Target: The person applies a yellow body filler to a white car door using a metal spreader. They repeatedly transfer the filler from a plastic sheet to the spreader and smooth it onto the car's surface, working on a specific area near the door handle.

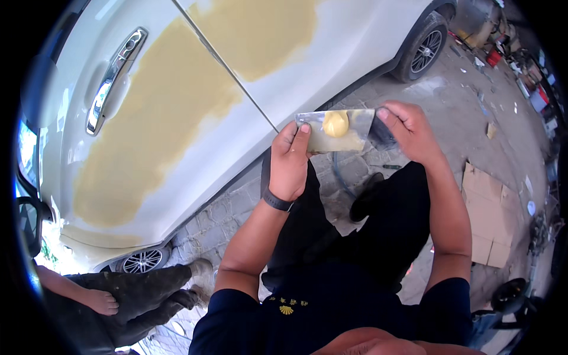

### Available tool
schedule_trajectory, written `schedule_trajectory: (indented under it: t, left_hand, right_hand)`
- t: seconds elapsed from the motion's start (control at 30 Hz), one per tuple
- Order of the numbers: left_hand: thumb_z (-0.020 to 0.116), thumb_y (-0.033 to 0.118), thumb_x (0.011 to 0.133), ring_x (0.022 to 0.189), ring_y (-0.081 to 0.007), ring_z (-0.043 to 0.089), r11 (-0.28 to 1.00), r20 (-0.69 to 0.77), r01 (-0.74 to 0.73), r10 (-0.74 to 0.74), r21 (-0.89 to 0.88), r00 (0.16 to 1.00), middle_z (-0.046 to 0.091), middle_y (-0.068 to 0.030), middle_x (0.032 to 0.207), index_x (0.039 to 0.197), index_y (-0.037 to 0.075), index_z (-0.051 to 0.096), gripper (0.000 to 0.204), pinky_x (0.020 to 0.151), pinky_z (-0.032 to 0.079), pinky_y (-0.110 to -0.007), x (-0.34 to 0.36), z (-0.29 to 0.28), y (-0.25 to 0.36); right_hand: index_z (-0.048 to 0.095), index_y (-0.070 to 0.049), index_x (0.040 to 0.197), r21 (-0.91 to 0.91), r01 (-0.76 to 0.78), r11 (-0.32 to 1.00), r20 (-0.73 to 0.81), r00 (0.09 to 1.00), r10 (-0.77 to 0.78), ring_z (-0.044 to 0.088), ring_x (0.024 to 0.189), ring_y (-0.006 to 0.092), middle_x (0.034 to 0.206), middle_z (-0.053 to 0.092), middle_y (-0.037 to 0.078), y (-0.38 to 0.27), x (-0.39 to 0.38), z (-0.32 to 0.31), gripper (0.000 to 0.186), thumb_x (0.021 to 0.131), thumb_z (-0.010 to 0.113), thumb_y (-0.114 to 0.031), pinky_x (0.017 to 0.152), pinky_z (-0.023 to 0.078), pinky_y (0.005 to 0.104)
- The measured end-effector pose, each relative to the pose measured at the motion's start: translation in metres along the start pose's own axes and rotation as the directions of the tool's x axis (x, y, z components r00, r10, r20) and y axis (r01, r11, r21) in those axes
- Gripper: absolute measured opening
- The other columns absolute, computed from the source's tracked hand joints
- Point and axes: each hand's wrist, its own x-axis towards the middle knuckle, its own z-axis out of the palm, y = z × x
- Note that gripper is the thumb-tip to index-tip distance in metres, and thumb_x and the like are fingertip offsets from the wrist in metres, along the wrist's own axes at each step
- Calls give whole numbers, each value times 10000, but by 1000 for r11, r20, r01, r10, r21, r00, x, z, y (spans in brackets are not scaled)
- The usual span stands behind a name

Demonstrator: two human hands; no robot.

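In front of me my left hand (290,155) grips a flat, light-coloured putty board (320,142) by its left end, thumb on top. A rounded lump of yellow putty (336,125) sits on the board, with thin smears around it. My right hand (409,131) is closed at the board's right end, its thumb and fingers around a dark flat piece (381,133), perhaps a spreader; its outline is partly hidden. Left of my hands stands a white car door (177,195) with broad yellowish filler patches (160,100) and a chrome handle (116,81).
A person's bent legs (142,293) and hand (102,300) are at the lower left, beside a car wheel (143,260). Another wheel (427,52) is at the upper right. Flattened cardboard (488,216) lies on the right, with scattered clutter (535,89) beyond. A hose (342,177) runs near my shoe (365,198).
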Motion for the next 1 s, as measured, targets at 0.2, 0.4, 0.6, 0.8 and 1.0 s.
schedule_trajectory:
  t: [0.2,0.4,0.6,0.8,1.0]
  left_hand:
    - [563,158,1095,1063,-189,693,980,9,-15,17,-200,1000,710,-78,1173,1180,11,659,195,971,576,-433,-1,6,-16]
    - [577,148,1083,1049,-183,698,961,74,10,11,-275,997,718,-80,1144,1153,9,669,180,962,578,-427,-18,21,-9]
    - [573,145,1079,993,-175,713,976,73,7,9,-217,997,736,-71,1066,1130,13,683,180,930,586,-401,-27,13,-8]
    - [571,139,1078,980,-172,723,973,60,-29,44,-228,997,743,-80,1072,1109,6,689,180,915,594,-377,-32,12,-8]
    - [552,125,1090,990,-166,722,992,42,-32,38,-122,998,740,-84,1073,1101,-2,684,183,925,597,-371,-22,3,-18]
  right_hand:
    - [738,-8,1159,78,-8,997,-420,907,41,640,912,122,1023,716,29,-38,-36,-7,183,1030,657,-109,825,520,287]
    - [789,-125,1148,-718,385,580,-36,812,-583,689,1001,275,1108,725,38,-69,-55,32,369,793,723,-53,873,567,394]
    - [784,-126,1126,-628,429,649,90,869,-487,687,1026,267,1101,721,31,-74,-66,55,325,811,707,-99,895,556,420]
    - [777,-109,1118,-618,414,668,29,861,-507,690,983,294,1065,723,40,-77,-53,45,315,820,686,-63,868,556,421]
    - [778,-125,1110,-590,393,705,12,878,-479,682,953,307,1059,718,44,-75,-52,42,327,805,691,-46,822,560,419]
